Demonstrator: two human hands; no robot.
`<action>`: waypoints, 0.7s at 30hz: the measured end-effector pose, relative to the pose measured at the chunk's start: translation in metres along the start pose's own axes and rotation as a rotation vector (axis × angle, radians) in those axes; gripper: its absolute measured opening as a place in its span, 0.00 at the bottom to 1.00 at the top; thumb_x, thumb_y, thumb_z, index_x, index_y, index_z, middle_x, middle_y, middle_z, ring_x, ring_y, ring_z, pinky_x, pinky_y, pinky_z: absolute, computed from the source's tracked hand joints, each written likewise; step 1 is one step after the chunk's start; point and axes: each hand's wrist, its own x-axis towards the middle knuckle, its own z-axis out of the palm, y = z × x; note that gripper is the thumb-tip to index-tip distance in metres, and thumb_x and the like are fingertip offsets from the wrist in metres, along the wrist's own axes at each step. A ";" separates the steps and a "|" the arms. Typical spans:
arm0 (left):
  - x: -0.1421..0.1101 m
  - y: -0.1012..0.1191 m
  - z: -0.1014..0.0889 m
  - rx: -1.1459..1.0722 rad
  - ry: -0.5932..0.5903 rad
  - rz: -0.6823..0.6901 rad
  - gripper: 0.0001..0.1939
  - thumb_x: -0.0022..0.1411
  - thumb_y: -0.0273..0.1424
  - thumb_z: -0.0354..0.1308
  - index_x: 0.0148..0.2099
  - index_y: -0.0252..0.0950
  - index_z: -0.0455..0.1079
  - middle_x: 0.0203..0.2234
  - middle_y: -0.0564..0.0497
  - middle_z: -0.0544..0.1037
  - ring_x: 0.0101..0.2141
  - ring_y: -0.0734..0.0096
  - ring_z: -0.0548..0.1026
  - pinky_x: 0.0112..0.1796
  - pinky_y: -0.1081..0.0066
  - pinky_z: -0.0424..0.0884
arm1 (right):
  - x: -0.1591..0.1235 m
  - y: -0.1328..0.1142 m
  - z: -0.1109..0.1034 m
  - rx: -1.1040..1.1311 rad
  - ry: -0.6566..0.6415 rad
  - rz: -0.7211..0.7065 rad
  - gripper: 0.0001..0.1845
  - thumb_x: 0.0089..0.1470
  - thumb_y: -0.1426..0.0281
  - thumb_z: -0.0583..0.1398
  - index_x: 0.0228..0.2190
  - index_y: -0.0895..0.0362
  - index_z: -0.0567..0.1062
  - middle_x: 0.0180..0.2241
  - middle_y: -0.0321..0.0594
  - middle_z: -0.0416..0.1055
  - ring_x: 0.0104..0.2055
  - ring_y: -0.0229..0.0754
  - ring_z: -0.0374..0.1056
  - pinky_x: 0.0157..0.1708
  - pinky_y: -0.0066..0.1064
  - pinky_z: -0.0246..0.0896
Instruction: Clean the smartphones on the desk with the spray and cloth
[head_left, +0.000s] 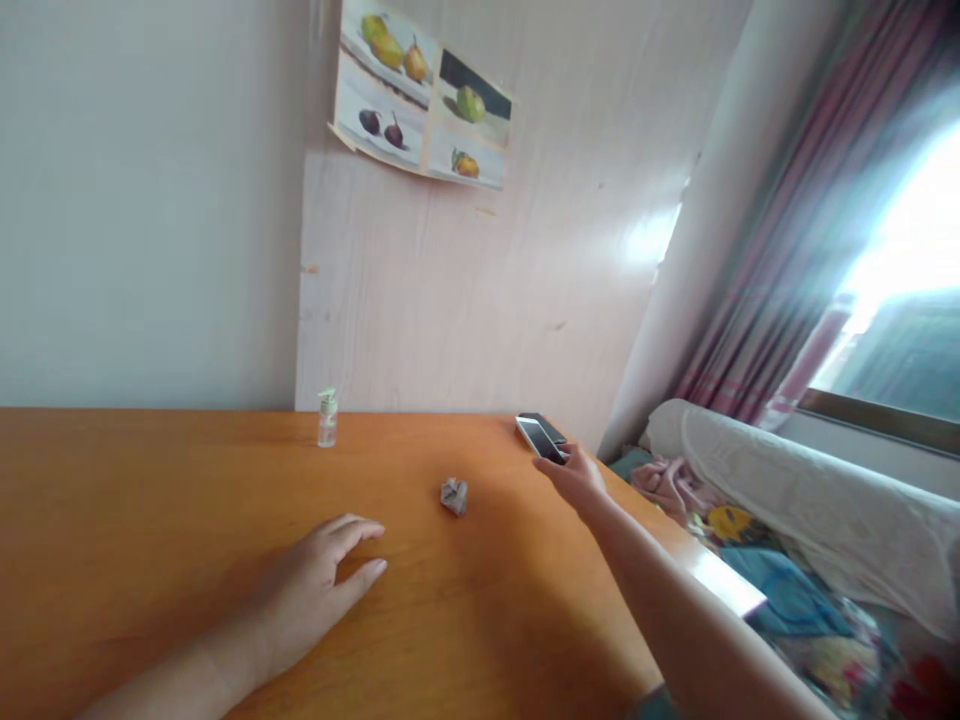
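My right hand (576,476) reaches to the far right of the wooden table (187,490), its fingers closed on the near end of a white smartphone (537,438) with a dark screen. Behind the phone lies a dark flat object (551,425), partly covered, whose kind I cannot make out. My left hand (330,575) is at the front left, thumb and fingers apart, with nothing between them. A crumpled piece of greyish paper (454,496) sits on the table between my two hands.
A small clear pump bottle (327,420) with a green top stands near the table's back edge. Behind it, fruit paintings (424,100) hang on a pale board. To the right are a bed with bedding (787,590), a curtain (757,230) and a bright window.
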 end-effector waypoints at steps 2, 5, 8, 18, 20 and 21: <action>0.000 -0.004 0.003 0.009 0.005 0.000 0.18 0.60 0.45 0.56 0.48 0.43 0.74 0.47 0.49 0.77 0.49 0.60 0.75 0.52 0.62 0.71 | 0.015 0.024 -0.014 -0.087 0.041 0.092 0.41 0.44 0.48 0.62 0.55 0.55 0.65 0.43 0.49 0.75 0.46 0.53 0.71 0.39 0.37 0.64; 0.001 -0.009 0.006 0.016 -0.004 0.003 0.18 0.60 0.45 0.56 0.47 0.43 0.75 0.47 0.49 0.77 0.48 0.60 0.75 0.51 0.63 0.71 | 0.031 0.050 -0.025 -0.195 0.078 0.193 0.43 0.43 0.47 0.62 0.55 0.59 0.66 0.46 0.54 0.74 0.49 0.57 0.70 0.41 0.39 0.64; 0.001 -0.010 0.006 0.039 -0.018 0.008 0.18 0.60 0.45 0.56 0.47 0.43 0.75 0.47 0.49 0.77 0.48 0.60 0.75 0.51 0.63 0.71 | 0.042 0.068 -0.026 -0.261 0.074 0.244 0.42 0.42 0.45 0.62 0.52 0.59 0.68 0.45 0.54 0.74 0.48 0.58 0.70 0.40 0.40 0.64; 0.000 -0.012 0.005 0.095 -0.048 -0.020 0.19 0.60 0.48 0.56 0.47 0.44 0.75 0.49 0.49 0.76 0.49 0.60 0.75 0.52 0.62 0.71 | 0.061 0.091 -0.014 -0.353 0.012 0.272 0.38 0.41 0.47 0.62 0.49 0.57 0.70 0.44 0.52 0.74 0.47 0.55 0.72 0.37 0.36 0.65; 0.001 -0.014 0.006 0.093 -0.042 -0.016 0.19 0.60 0.47 0.56 0.47 0.44 0.76 0.49 0.49 0.76 0.49 0.60 0.75 0.52 0.63 0.72 | 0.062 0.091 -0.011 -0.368 0.007 0.271 0.38 0.41 0.46 0.62 0.49 0.57 0.69 0.45 0.53 0.74 0.48 0.55 0.71 0.38 0.37 0.65; 0.001 -0.015 0.006 0.091 -0.036 -0.017 0.18 0.60 0.47 0.56 0.47 0.45 0.76 0.49 0.50 0.77 0.48 0.60 0.76 0.51 0.63 0.72 | 0.062 0.091 -0.010 -0.375 0.006 0.271 0.38 0.41 0.46 0.61 0.49 0.57 0.69 0.45 0.53 0.73 0.49 0.56 0.70 0.39 0.38 0.65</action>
